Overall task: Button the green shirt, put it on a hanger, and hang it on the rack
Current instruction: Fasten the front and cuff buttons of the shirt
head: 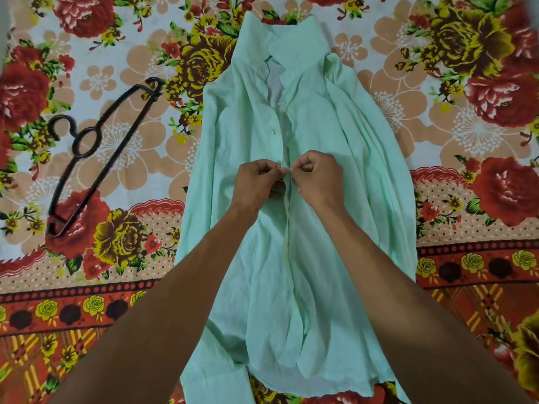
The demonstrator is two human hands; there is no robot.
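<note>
The pale green shirt (pixel 335 135) lies flat on a flowered bedsheet, collar at the far end and hem near me. Its front stands open near the collar, and the two edges meet along the placket lower down. My left hand (pixel 256 182) pinches the left edge of the placket at mid-chest. Just beside it, my right hand (pixel 320 179) pinches the right edge, and the fingertips of both hands almost touch. A black hanger (pixel 96 153) lies flat on the sheet to the left of the shirt, apart from both hands. No rack is in view.
The flowered bedsheet (pixel 466 141) covers the whole surface, with a red patterned border (pixel 87 301) running across near me. Both of my forearms reach over the lower half of the shirt.
</note>
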